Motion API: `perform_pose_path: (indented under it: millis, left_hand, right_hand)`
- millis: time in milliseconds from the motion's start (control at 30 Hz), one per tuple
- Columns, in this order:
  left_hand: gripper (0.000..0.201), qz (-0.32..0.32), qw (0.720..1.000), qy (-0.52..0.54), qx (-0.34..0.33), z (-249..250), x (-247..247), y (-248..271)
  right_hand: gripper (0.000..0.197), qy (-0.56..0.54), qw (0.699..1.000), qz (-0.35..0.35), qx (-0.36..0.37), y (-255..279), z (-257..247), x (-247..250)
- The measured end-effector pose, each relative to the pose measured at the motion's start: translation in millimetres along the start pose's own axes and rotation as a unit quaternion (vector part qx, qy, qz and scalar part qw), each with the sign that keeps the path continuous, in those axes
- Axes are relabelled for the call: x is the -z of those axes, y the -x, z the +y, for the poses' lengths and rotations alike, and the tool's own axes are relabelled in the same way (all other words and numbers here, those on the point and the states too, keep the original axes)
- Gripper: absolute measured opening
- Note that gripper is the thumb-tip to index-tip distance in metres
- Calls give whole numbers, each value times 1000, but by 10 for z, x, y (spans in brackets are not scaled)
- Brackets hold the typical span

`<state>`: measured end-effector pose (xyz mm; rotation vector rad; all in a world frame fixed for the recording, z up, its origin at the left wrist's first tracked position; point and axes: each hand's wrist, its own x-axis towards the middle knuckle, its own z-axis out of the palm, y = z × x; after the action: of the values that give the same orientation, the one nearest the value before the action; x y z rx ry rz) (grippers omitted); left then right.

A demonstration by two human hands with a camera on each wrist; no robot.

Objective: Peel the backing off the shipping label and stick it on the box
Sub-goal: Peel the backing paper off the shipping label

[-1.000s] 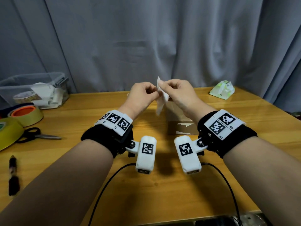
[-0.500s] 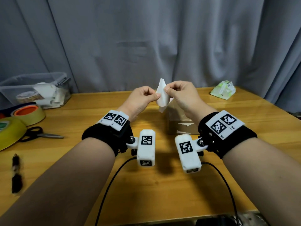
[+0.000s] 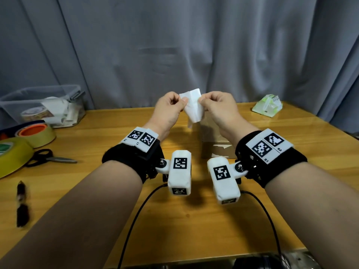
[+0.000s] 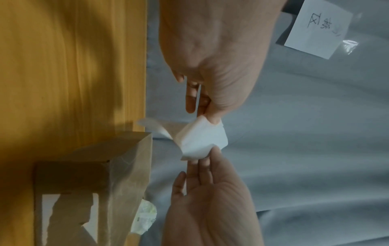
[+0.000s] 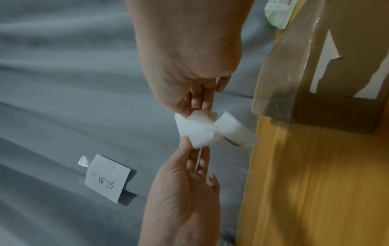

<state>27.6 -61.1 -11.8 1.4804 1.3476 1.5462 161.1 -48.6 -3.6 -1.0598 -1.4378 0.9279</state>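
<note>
A small white shipping label [image 3: 192, 105] hangs in the air between both hands, above the far side of the table. My left hand [image 3: 183, 100] pinches its left edge and my right hand [image 3: 201, 100] pinches its right edge. In the left wrist view the label [image 4: 202, 139] is bowed between the left hand [image 4: 212, 119] and the right hand [image 4: 204, 158]. In the right wrist view one layer [image 5: 233, 131] curls away from the sheet [image 5: 197, 131]. The brown cardboard box [image 3: 217, 150] stands on the table under my right hand, with torn white label remains on its near face.
A clear bin [image 3: 44, 105], tape rolls [image 3: 37, 133], scissors [image 3: 48, 158] and a black pen [image 3: 22, 202] lie at the left. A green packet [image 3: 267, 107] sits at the back right. A handwritten note [image 5: 107, 178] is taped to the grey curtain.
Both hands have risen slightly and drawn apart. The label has turned from edge-on to broadside and now spreads between the two pinches.
</note>
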Motion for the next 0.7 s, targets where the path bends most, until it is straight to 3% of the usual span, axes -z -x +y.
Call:
perform_pose_path:
  millis: [233,367,533,700]
  left_hand:
    - [25,26,996,-74,-48,-20,-22,16]
    - [21,30,991,-112,-59,-1,-25,28]
    - [28,83,980,-181,-33,-9,-22,-15]
    - [12,97,960,-264,-1,15,-33,7]
  right_hand:
    - [17,-7,998,-37,-46,62,-42,-37]
    - [27,6,1000,-5,17,64,-49,-72]
    - [27,21,999,27,16,-19,10,-96]
    - [25,46,998,22,31,-54,32,-81]
